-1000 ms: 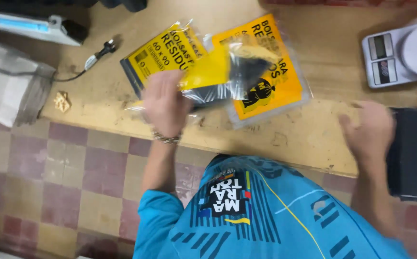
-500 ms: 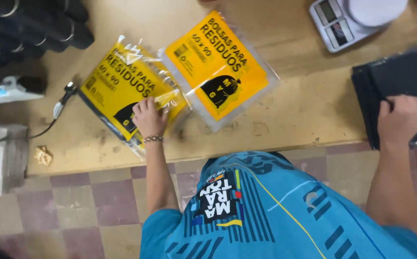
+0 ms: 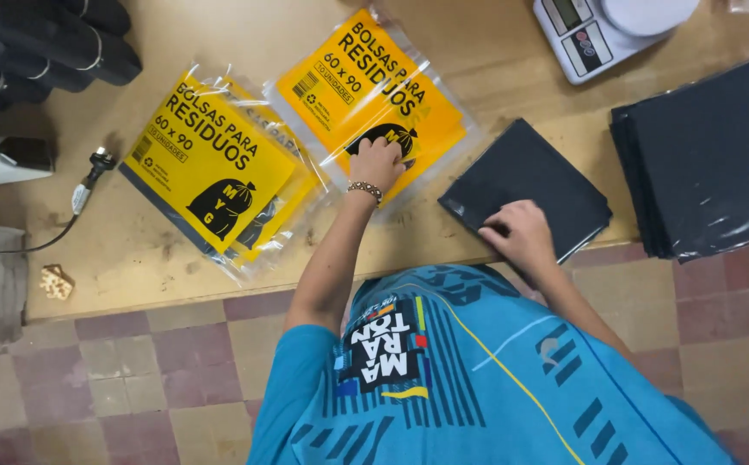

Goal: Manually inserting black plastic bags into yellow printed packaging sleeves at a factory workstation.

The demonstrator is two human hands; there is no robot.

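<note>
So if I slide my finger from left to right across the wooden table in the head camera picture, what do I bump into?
White box with a power plug → yellow bag packet → second yellow packet under the left hand → folded black bags under the right hand → big stack of black bags.

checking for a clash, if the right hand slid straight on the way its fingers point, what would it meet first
The right hand lies on a folded black bag stack, fingers pointing toward the yellow-labelled clear packet; that packet's edge likely comes first, near the left hand.
</note>
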